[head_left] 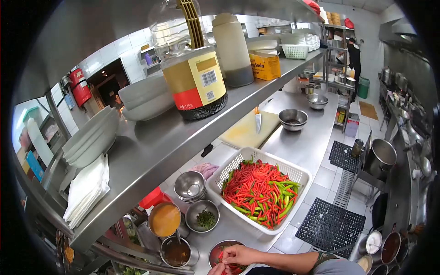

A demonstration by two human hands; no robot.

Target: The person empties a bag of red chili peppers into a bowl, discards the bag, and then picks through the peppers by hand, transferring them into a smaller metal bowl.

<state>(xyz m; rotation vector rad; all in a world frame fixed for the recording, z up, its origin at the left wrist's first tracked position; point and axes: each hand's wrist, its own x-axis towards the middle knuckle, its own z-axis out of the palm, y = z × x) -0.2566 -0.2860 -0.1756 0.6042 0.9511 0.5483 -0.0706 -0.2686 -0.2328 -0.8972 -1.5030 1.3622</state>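
Observation:
My right hand [239, 254] reaches in from the lower right over a small metal bowl [214, 250] that holds red chilies. Its fingertips pinch a red chili [223, 261]. Only part of my left hand [217, 269] shows at the bottom edge; it meets the same chili from below. Just beyond the bowl stands a white plastic basket [238, 158] heaped with red and green chilies [259, 192].
On the steel counter are bowls of orange sauce [165, 219], dark sauce [176, 253], chopped herbs [205, 218] and stacked empty bowls [189, 184]. A cutting board with a knife [257, 121] lies farther back. The shelf [151, 156] overhead carries plates, napkins and bottles. Another person [354, 55] stands far back.

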